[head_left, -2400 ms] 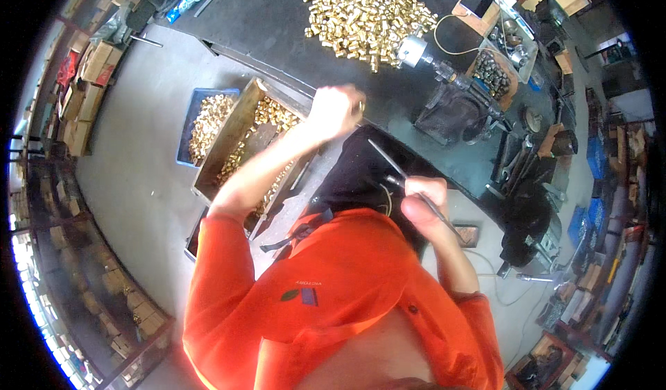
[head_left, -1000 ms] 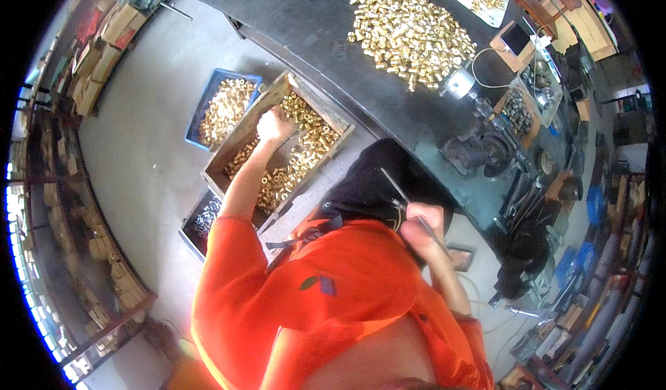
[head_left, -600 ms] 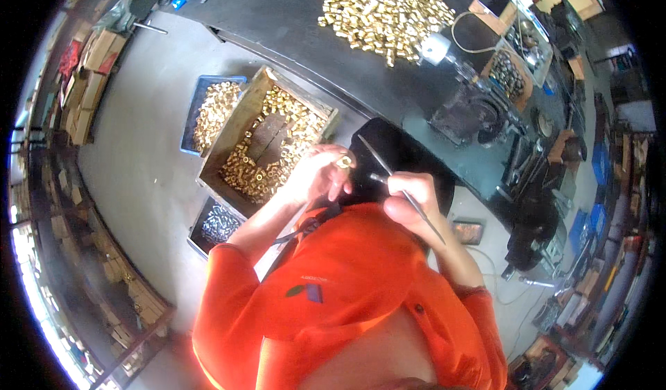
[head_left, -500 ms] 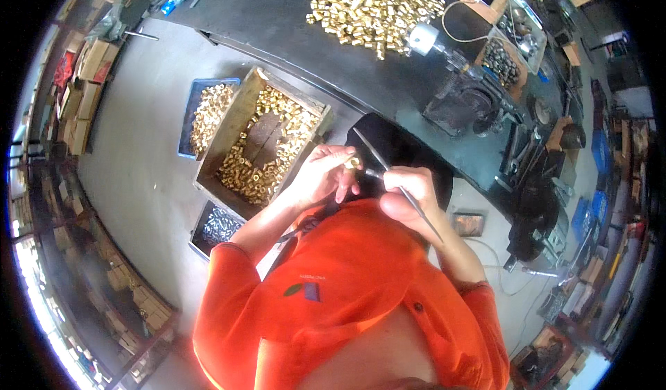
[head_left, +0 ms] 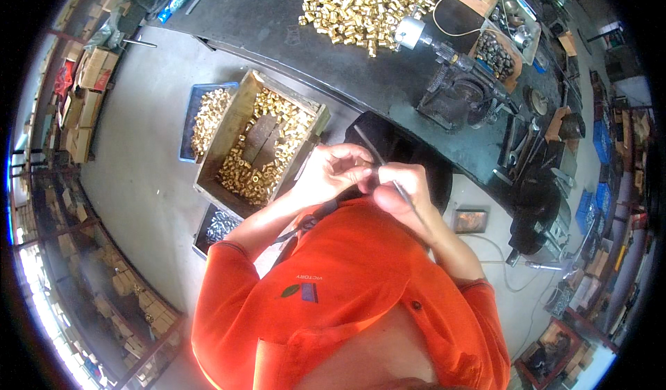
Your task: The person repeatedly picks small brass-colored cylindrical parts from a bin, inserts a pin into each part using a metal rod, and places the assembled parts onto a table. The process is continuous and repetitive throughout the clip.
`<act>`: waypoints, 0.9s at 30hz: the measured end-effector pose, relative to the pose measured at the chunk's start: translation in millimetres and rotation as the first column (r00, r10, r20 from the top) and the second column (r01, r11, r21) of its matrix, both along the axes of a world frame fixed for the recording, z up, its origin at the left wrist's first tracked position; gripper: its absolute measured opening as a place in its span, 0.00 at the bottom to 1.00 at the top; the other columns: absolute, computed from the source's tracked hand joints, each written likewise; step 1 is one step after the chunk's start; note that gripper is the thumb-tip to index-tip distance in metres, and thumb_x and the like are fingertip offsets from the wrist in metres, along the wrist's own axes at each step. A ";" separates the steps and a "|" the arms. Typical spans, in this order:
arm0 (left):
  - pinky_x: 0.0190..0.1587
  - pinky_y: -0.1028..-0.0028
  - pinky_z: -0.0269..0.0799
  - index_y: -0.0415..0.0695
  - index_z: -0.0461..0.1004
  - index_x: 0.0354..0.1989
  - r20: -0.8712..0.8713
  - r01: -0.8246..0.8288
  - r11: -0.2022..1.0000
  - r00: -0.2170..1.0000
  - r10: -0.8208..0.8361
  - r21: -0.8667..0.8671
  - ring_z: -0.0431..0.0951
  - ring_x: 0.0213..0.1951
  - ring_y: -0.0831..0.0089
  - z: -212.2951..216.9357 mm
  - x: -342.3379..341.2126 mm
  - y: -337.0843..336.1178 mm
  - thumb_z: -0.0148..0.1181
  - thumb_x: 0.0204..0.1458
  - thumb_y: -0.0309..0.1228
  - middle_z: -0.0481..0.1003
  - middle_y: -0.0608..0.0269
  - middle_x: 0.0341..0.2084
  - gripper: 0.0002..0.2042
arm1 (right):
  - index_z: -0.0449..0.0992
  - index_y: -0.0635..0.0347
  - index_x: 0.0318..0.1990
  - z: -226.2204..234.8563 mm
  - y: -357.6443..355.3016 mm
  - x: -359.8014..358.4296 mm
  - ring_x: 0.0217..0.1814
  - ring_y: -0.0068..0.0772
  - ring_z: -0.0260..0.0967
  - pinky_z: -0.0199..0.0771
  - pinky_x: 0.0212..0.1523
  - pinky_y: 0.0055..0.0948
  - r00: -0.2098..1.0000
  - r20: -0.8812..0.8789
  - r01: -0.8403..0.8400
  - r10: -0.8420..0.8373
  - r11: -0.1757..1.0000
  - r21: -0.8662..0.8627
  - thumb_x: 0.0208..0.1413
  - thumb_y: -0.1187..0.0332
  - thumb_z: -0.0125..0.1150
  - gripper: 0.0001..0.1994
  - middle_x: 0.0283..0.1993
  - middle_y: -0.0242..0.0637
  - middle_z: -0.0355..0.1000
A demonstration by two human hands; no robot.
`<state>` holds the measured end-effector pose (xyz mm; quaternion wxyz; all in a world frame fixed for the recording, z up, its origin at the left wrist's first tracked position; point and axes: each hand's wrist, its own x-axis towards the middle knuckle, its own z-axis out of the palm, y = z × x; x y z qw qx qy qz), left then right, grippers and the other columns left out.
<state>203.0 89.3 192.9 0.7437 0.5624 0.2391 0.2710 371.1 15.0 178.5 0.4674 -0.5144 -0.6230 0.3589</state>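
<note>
My right hand (head_left: 402,187) is closed around the middle of a T-handled tool (head_left: 364,139), whose long dark bar slants past both sides of the fist. My left hand (head_left: 334,171) meets it just to the left, thumb and fingertips pinched at the tool's short shaft. A brass fitting is in that pinch, now almost wholly hidden by the fingers. Both hands are over my lap, in front of an orange shirt. Beside my left forearm a wooden box (head_left: 223,139) holds many loose brass fittings (head_left: 253,176).
A blue tray (head_left: 187,130) of brass parts and a dark bin (head_left: 200,241) of silvery parts flank the box on the floor. On the dark workbench (head_left: 250,15) lie a brass heap (head_left: 361,9) and a machine with a chuck (head_left: 410,33). Shelves line both sides.
My left hand has moved right and closed in on my right hand, bringing the brass fitting against the tool's shaft. The fitting, visible before, is now covered by fingers.
</note>
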 end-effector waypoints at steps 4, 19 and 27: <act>0.31 0.77 0.75 0.35 0.72 0.36 -0.007 0.002 0.999 1.000 -0.001 0.053 0.76 0.29 0.77 -5.1 -4.3 11.1 0.59 0.51 0.20 0.74 0.62 0.28 0.05 | 0.56 0.61 0.15 4.1 -3.8 8.4 0.15 0.23 0.46 0.49 0.17 0.27 0.999 -0.034 0.025 -0.028 0.996 -0.087 0.36 0.74 0.55 0.11 0.13 0.35 0.49; 0.27 0.69 0.69 0.44 0.75 0.29 -0.239 -0.045 0.503 0.841 0.486 0.863 0.73 0.24 0.63 -42.9 -13.1 32.1 0.62 0.31 0.21 0.69 0.61 0.21 0.12 | 0.58 0.61 0.15 54.0 -11.8 -0.2 0.13 0.35 0.53 0.51 0.17 0.31 0.975 0.016 -0.220 0.221 0.974 -0.054 0.40 0.65 0.57 0.15 0.15 0.37 0.53; 0.22 0.69 0.67 0.43 0.75 0.29 -0.130 -0.071 0.466 0.913 0.387 0.882 0.72 0.19 0.61 -44.0 6.7 20.2 0.63 0.27 0.24 0.69 0.61 0.21 0.14 | 0.59 0.61 0.16 2.8 25.6 -17.5 0.15 0.51 0.60 0.58 0.18 0.40 0.984 0.147 -0.104 0.103 0.995 0.000 0.37 0.73 0.55 0.09 0.13 0.46 0.58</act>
